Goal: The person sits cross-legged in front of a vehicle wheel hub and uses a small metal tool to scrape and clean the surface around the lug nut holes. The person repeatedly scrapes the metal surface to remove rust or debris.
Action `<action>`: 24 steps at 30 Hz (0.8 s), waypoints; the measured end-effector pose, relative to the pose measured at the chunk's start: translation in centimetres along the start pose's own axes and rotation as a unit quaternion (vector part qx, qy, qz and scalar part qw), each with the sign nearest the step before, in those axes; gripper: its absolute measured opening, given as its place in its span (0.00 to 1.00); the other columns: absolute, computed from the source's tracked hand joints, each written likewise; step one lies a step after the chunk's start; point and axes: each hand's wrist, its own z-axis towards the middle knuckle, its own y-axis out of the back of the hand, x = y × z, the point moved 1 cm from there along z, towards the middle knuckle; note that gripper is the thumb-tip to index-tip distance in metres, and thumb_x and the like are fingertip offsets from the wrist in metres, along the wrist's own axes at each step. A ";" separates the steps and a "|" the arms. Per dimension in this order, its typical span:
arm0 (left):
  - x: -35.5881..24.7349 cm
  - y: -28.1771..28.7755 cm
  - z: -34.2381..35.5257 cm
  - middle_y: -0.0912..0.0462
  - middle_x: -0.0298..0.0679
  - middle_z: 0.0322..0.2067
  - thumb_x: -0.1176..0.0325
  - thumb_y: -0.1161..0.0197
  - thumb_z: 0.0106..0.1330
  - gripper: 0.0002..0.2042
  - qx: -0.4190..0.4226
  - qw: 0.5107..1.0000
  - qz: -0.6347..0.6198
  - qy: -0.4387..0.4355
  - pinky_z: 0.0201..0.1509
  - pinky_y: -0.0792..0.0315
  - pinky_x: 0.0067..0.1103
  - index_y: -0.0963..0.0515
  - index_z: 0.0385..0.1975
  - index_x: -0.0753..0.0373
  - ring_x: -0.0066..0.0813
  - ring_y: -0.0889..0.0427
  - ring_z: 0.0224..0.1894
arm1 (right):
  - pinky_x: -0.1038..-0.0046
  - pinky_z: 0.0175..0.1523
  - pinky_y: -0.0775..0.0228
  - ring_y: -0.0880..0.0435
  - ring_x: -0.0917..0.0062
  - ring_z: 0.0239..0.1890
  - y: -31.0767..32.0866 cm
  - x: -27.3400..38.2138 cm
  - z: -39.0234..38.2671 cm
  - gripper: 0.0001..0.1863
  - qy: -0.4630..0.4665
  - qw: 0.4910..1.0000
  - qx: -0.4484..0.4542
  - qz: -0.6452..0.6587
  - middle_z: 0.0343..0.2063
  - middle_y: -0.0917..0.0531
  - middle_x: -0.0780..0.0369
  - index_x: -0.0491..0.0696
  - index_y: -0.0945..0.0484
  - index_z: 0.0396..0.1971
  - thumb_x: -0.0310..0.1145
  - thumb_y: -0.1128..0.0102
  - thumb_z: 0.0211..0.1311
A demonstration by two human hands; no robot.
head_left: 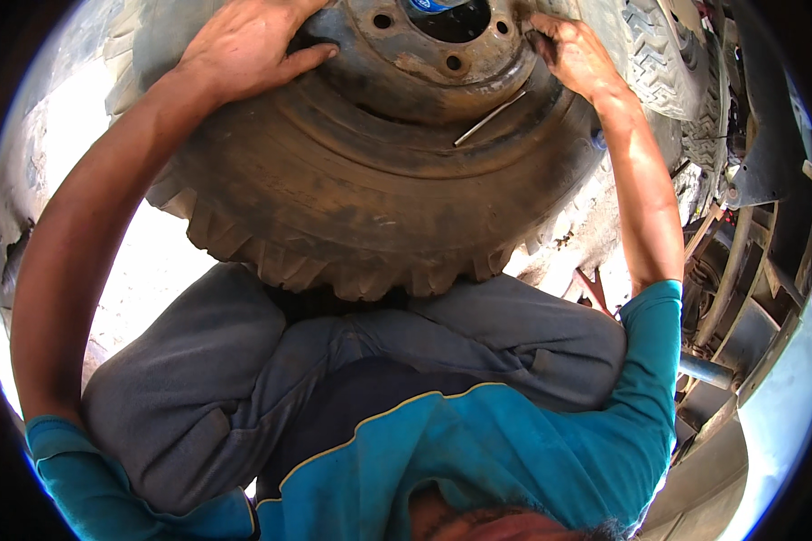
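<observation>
Wheel [370,180] off, resting vs knees; left hand [244,50] flat on rim, right hand [573,54] fingers curled gripping rim edge; still to shift.

We are finding no packages, signs or screens anywhere around us. The only thing we are seeing that may be a label is a small blue patch [435,4] showing through the centre hole of the wheel hub at the top edge, mostly cut off, so we cannot tell.
</observation>
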 end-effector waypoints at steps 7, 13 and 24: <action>0.0 0.0 -0.1 0.24 0.47 0.48 0.51 0.30 0.63 0.25 0.001 1.000 0.011 0.007 0.63 0.32 0.36 0.23 0.49 0.66 0.48 0.28 0.55 | 0.63 0.55 0.20 0.13 0.55 0.50 0.3 0.2 0.5 0.15 -0.066 0.997 0.026 0.024 0.48 0.13 0.53 0.50 0.16 0.53 0.27 0.38 0.68; -0.1 0.0 -0.1 0.24 0.47 0.48 0.51 0.30 0.63 0.25 0.005 1.000 0.007 0.012 0.63 0.32 0.36 0.23 0.50 0.66 0.48 0.28 0.56 | 0.63 0.54 0.20 0.13 0.55 0.49 -0.7 0.0 -0.6 0.14 -0.034 0.998 -0.034 0.039 0.46 0.12 0.53 0.48 0.15 0.51 0.27 0.37 0.67; -0.1 0.0 0.1 0.24 0.48 0.48 0.51 0.31 0.63 0.25 0.007 1.000 0.005 0.003 0.63 0.32 0.36 0.23 0.50 0.66 0.47 0.28 0.57 | 0.60 0.53 0.21 0.14 0.53 0.46 0.1 -0.6 -0.5 0.14 -0.017 0.999 0.007 0.049 0.42 0.12 0.50 0.49 0.17 0.50 0.27 0.37 0.66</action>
